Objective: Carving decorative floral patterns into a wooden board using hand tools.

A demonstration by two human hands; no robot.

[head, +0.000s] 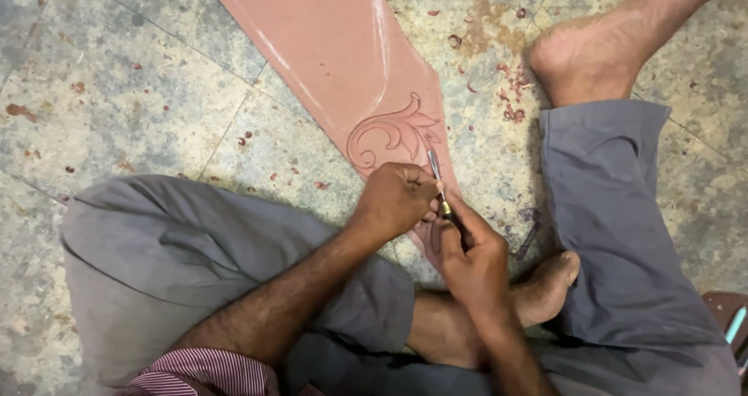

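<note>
Right hand (474,257) grips a carving chisel (438,184), fingers wrapped tight; left hand (397,197), fingers curled, steadies its blade at eleven o'clock on the reddish carved panel (327,45).

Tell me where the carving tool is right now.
The carving tool is near the middle of the head view, held between the left hand and right hand, its tip on the pink slab beside the carved leaf scroll.

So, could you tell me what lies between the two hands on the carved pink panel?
In the head view, a slim carving tool runs between the left hand and right hand, its tip on the pink panel beside the leaf carving.
</note>
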